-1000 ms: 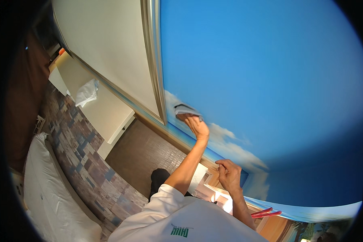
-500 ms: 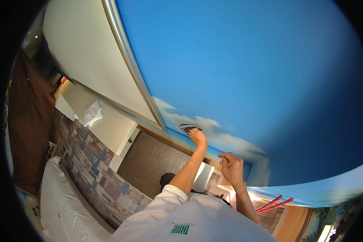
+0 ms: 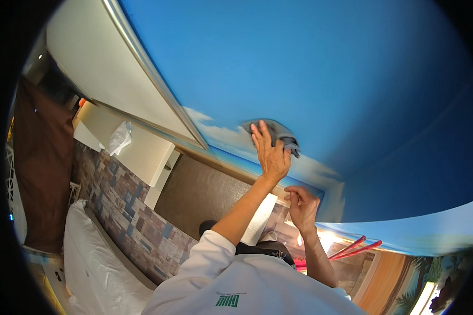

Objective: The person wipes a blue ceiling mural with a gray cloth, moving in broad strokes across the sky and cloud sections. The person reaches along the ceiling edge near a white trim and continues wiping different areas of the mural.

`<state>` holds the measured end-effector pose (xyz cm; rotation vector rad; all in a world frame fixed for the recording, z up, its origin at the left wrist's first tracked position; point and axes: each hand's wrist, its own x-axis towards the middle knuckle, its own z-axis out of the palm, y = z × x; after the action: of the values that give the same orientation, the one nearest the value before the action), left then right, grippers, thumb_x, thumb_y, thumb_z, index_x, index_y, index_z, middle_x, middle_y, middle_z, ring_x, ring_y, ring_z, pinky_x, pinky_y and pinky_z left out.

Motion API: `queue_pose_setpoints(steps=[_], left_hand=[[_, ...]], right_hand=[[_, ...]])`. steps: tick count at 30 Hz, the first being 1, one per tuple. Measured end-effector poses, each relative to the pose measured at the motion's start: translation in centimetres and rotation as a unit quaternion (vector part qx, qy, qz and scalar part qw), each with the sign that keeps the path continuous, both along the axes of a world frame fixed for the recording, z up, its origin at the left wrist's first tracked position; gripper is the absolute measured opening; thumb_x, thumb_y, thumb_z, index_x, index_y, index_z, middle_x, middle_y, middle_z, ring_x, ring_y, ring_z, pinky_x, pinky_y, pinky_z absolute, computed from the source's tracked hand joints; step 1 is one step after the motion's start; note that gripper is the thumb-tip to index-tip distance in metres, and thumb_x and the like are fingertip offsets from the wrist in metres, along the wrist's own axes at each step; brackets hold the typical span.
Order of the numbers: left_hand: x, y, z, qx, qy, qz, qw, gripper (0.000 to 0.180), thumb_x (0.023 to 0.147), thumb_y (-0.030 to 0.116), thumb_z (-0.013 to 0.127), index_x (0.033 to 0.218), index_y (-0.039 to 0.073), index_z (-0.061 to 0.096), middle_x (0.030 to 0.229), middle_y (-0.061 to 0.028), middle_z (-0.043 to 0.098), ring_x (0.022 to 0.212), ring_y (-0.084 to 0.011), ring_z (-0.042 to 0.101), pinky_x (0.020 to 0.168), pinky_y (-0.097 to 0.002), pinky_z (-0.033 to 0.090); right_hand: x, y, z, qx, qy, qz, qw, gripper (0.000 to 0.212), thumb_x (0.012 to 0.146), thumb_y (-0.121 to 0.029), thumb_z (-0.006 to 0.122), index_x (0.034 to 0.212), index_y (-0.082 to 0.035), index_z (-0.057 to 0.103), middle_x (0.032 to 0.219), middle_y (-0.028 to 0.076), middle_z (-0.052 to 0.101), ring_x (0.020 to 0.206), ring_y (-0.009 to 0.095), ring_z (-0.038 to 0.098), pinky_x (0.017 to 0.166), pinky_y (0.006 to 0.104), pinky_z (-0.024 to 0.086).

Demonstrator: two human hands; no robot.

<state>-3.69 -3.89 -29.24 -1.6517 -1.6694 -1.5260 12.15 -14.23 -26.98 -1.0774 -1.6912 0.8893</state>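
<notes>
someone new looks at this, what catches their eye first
Probably the bright blue wall with white clouds, filling the upper right. Near the middle, the left hand lies spread on a grey cloth against it. Red bars stand out at lower right.

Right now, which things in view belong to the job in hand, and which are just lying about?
Job, judging by contact:
- grey cloth, under the left hand's fingers
- blue cloud-patterned wall, behind the cloth

Lying about, apparently:
- crumpled white bundle on the cream ledge
- white bedding, lower left
- red rods, lower right
</notes>
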Motion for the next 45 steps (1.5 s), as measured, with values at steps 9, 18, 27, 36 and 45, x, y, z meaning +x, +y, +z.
queue_pose_setpoints(steps=[9, 18, 27, 36, 45], left_hand=[[-3.9, -1.6, 0.5, -0.062, 0.135, -0.111, 0.983, 0.041, 0.082, 0.012, 0.071, 0.122, 0.021, 0.070, 0.163, -0.0196, 0.038, 0.146, -0.0569, 0.029, 0.110, -0.0747, 0.028], [-7.8, -3.7, 2.2, 0.034, 0.097, -0.233, 0.967, 0.035, 0.080, -0.009, 0.068, 0.112, 0.006, 0.074, 0.153, -0.0151, 0.053, 0.146, -0.0419, 0.043, 0.114, -0.0491, 0.042], [-5.6, -3.8, 2.3, -0.111, -0.115, -0.172, 0.972, 0.013, 0.091, 0.017, 0.074, 0.095, 0.005, 0.077, 0.088, -0.0089, 0.076, 0.071, -0.0290, 0.069, 0.066, -0.0367, 0.055], [-3.3, -1.5, 1.8, -0.096, -0.229, -0.109, 0.962, 0.036, 0.100, 0.033, 0.068, 0.086, 0.000, 0.065, 0.071, -0.0129, 0.068, 0.067, -0.0222, 0.065, 0.064, -0.0363, 0.050], [-3.8, -1.7, -5.9, -0.169, -0.226, -0.087, 0.955, 0.027, 0.095, 0.023, 0.074, 0.084, -0.001, 0.068, 0.070, -0.0143, 0.070, 0.062, -0.0283, 0.067, 0.061, -0.0393, 0.051]], right_hand=[[-3.7, 3.4, -0.7, -0.082, 0.111, -0.021, 0.990, 0.020, 0.101, -0.002, 0.062, 0.119, 0.005, 0.066, 0.104, 0.014, 0.078, 0.099, 0.020, 0.075, 0.082, 0.0313, 0.059], [-9.1, 8.6, 1.3, -0.025, 0.177, -0.046, 0.983, 0.030, 0.098, -0.008, 0.062, 0.122, 0.009, 0.057, 0.110, 0.020, 0.075, 0.104, 0.024, 0.073, 0.088, 0.0321, 0.058], [-7.8, 9.0, 2.5, -0.053, 0.111, -0.012, 0.992, 0.027, 0.097, -0.003, 0.058, 0.121, 0.010, 0.058, 0.109, 0.020, 0.076, 0.105, 0.025, 0.074, 0.089, 0.0340, 0.059], [-4.7, 9.9, 1.0, -0.085, 0.112, 0.113, 0.984, 0.035, 0.097, 0.009, 0.048, 0.131, 0.005, 0.059, 0.121, 0.020, 0.072, 0.120, 0.027, 0.069, 0.101, 0.0351, 0.053], [-4.1, 9.3, -5.9, -0.109, 0.090, 0.141, 0.980, 0.041, 0.095, 0.010, 0.055, 0.136, 0.006, 0.054, 0.134, 0.020, 0.065, 0.129, 0.026, 0.062, 0.107, 0.0343, 0.050]])
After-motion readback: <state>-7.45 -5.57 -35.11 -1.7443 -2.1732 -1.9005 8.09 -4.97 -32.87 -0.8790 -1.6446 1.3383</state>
